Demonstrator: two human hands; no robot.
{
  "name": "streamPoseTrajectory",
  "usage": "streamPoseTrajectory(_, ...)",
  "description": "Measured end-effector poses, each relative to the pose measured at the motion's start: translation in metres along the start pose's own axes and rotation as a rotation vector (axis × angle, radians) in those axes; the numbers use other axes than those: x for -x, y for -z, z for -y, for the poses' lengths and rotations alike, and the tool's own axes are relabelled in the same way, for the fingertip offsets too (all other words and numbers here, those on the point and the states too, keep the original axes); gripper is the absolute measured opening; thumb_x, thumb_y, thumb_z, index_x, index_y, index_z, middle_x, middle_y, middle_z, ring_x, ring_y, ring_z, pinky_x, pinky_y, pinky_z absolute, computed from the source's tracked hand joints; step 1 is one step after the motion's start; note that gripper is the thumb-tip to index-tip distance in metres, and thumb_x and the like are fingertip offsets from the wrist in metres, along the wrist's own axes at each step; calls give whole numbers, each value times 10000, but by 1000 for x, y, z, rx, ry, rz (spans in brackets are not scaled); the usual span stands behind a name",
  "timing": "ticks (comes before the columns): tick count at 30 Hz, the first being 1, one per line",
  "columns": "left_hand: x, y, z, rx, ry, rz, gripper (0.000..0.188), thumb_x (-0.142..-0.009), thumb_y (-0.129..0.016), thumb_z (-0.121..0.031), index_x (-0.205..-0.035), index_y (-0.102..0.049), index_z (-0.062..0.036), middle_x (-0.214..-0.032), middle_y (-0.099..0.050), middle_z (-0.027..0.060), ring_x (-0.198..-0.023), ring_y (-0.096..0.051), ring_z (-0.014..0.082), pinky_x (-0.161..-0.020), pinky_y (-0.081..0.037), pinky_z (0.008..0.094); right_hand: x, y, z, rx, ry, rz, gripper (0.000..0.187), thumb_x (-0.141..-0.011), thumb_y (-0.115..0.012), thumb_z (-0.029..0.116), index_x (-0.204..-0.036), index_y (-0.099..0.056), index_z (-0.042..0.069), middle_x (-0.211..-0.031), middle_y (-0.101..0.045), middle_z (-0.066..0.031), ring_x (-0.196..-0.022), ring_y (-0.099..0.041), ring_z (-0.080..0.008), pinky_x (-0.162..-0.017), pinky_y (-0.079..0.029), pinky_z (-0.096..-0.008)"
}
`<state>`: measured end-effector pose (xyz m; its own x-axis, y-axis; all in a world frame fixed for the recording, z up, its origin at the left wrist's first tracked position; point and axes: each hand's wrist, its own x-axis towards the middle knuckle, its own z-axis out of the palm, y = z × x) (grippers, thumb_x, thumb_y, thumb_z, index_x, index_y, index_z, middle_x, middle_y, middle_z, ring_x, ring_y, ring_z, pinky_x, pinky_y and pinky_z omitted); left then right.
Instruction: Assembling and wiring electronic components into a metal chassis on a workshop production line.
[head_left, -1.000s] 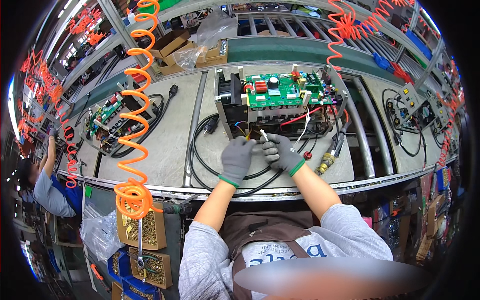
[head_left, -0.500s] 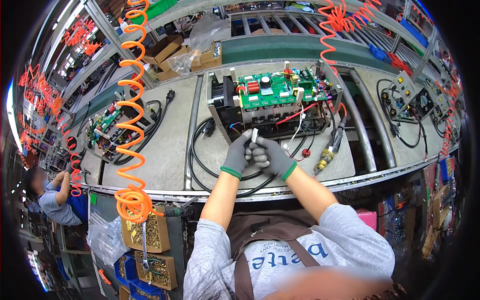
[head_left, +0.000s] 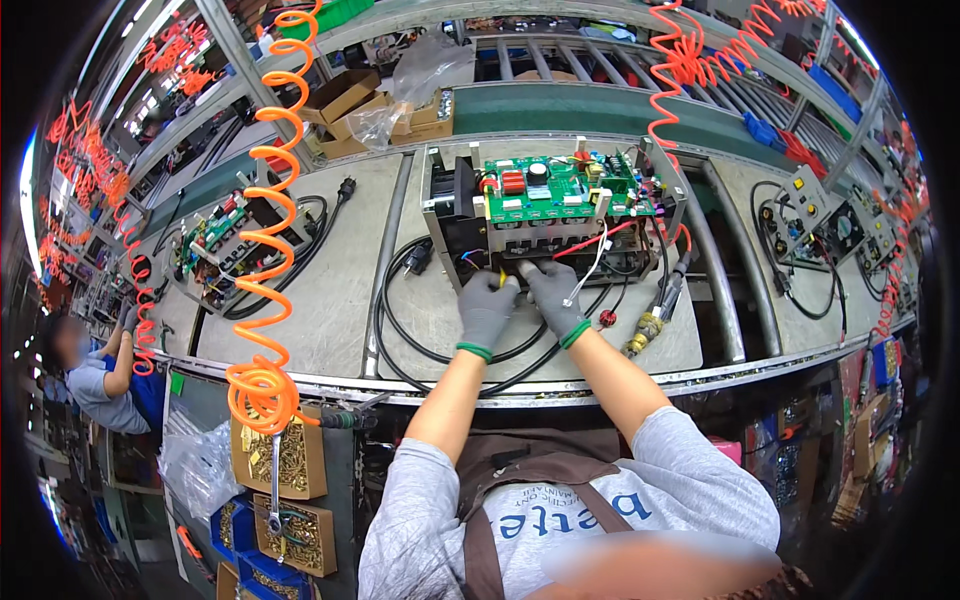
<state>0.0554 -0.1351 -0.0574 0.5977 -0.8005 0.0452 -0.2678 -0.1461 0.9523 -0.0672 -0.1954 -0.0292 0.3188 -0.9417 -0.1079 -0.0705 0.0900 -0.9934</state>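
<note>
Both my hands wear grey gloves with green cuffs and work at the low front of an open metal-framed electrical unit (head_left: 462,225). A green circuit board (head_left: 545,205) lies across its top. My left hand (head_left: 488,312) is closed at the unit's lower left front, with a small yellow piece (head_left: 503,279) showing at its fingertips. Close beside it, my right hand (head_left: 557,303) bends its fingers into the lower opening; what they grip is hidden. A white wire with a connector (head_left: 571,300) hangs just right of that hand. Black cable (head_left: 400,350) loops beneath my wrists.
A yellow-wrapped power tool (head_left: 648,330) lies right of the unit. Orange coiled hose (head_left: 265,390) hangs at left above boxes of brass parts (head_left: 300,535). Similar units stand left (head_left: 215,245) and right (head_left: 815,215). Another person (head_left: 105,375) works far left.
My hands have parted slightly and reached forward to the unit's lower front. The white piece held between them before no longer shows. The view has shifted a little.
</note>
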Motion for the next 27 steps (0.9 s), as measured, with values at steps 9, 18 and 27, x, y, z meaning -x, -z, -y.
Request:
streamPoseTrajectory(9,7,-25,-7,-132,-219,-123,301,-985,-567,-262,-927,-672,14,-822,-693,159,-750,-671,279,-712,-520,377,2,33,-2,449,452,249,425,-907,-644,224,-1303,-601,77,-1067,-665,-203,-965,-661,-318,-857,-520,-400)
streamPoseTrajectory(18,11,-5,14,31,-297,-22,338,-953,-522,-273,-1106,-687,-21,-991,-704,185,-936,-676,367,-859,-526,406,19,2,-3,920,538,-66,329,-903,-660,259,-1213,-656,149,-1076,-610,-193,-947,-636,-377,-823,-524,-464)
streamPoseTrajectory(27,9,9,-13,49,78,183,280,-940,-588,-228,-1121,-678,-34,-846,-707,92,-679,-675,161,-517,-516,278,7,-3,-18,374,513,-38,198,-979,-590,173,-1120,-682,68,-1028,-641,-166,-895,-648,-323,-805,-532,-364)
